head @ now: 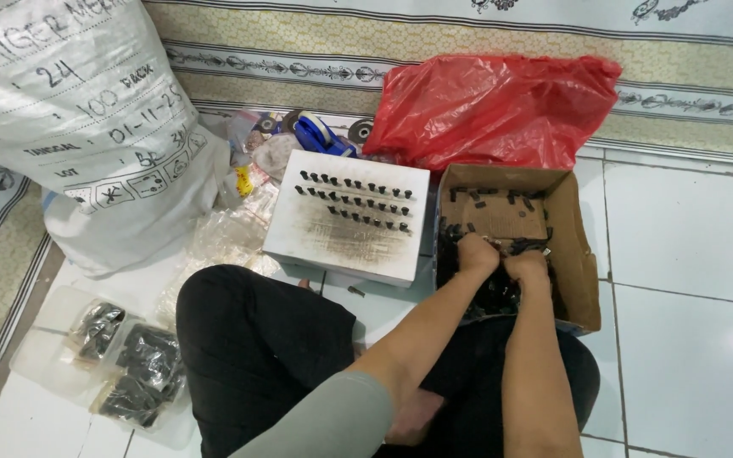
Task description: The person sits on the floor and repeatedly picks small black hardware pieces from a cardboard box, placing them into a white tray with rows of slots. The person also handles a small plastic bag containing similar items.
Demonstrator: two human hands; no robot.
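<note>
Hands first: I see my left hand [477, 253] and right hand [526, 265] side by side, both sunk in the cardboard box [583, 254] at about 3 o'clock from my knees, knuckles up. Fingers are curled down into the heap of small black parts [489, 297] that fills the near half of the box; whether they are clenched on any piece I cannot tell, since the tips are buried. Just left of the box, touching it, sits the white block [341, 233] with rows of black pegs [358, 199] standing upright along its far half. A red plastic bag [485, 106] lies at 12 o'clock beyond the box.

To do this well, I judge it best to pinch one part at a time and lift straight up, so the pile does not spill over the low near wall.
</note>
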